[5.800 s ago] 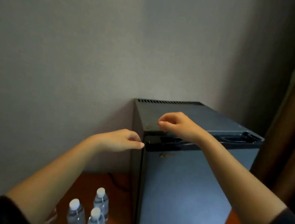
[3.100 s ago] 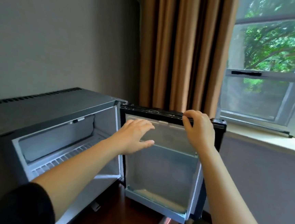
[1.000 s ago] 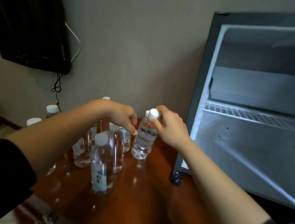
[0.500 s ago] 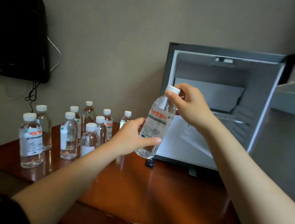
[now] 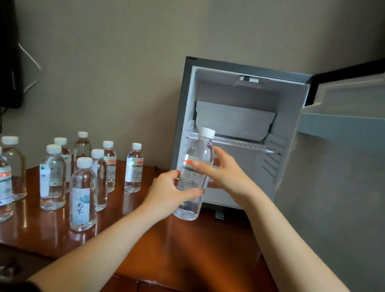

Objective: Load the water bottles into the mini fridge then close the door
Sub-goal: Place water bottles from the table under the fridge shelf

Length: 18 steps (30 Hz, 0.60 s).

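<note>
A water bottle (image 5: 193,176) is held upright between both hands, just in front of the open mini fridge (image 5: 241,136). The left hand (image 5: 171,194) is wrapped around the bottle's lower half, thumb across the front, clamped on it. The right hand (image 5: 226,175) lies against the bottle's far side at label height with its fingers (image 5: 200,165) curling onto the front, so it too grips the bottle. The bottle's base hangs just above the bench (image 5: 178,244), not resting on it.

Beyond the hands the fridge stands empty: a wire shelf (image 5: 240,144) above, a bare floor below. Its door (image 5: 353,160) is swung wide to the right of the right hand. To the left of the left hand, nine more bottles (image 5: 82,194) stand in a loose cluster on the bench.

This looks like the first bottle on its way in, so loading has barely begun. The next move calls for carrying it forward past the fridge's front edge and setting it down upright, probably deep and to one side so the rest can fit
</note>
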Each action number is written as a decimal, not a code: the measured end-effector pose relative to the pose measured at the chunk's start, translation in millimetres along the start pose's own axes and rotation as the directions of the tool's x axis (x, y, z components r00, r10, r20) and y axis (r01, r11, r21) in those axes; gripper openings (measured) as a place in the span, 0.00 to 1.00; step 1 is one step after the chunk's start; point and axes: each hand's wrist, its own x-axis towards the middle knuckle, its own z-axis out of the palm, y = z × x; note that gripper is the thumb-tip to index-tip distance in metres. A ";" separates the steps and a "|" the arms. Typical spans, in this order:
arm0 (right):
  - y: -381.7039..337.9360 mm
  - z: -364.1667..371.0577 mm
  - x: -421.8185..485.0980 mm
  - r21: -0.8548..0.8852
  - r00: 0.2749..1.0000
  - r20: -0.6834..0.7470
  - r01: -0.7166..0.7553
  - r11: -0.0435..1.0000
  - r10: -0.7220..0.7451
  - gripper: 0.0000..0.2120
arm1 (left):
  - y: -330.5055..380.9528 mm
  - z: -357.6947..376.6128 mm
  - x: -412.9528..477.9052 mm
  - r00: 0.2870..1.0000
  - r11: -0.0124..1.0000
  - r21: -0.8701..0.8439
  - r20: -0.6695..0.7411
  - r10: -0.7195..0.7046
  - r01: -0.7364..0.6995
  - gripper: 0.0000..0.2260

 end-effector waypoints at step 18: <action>99.4 -10.2 92.6 -0.240 0.969 -0.239 -0.125 0.963 0.067 0.22 | -67.3 67.8 96.6 0.994 0.998 -0.014 0.083 -0.068 0.069 0.13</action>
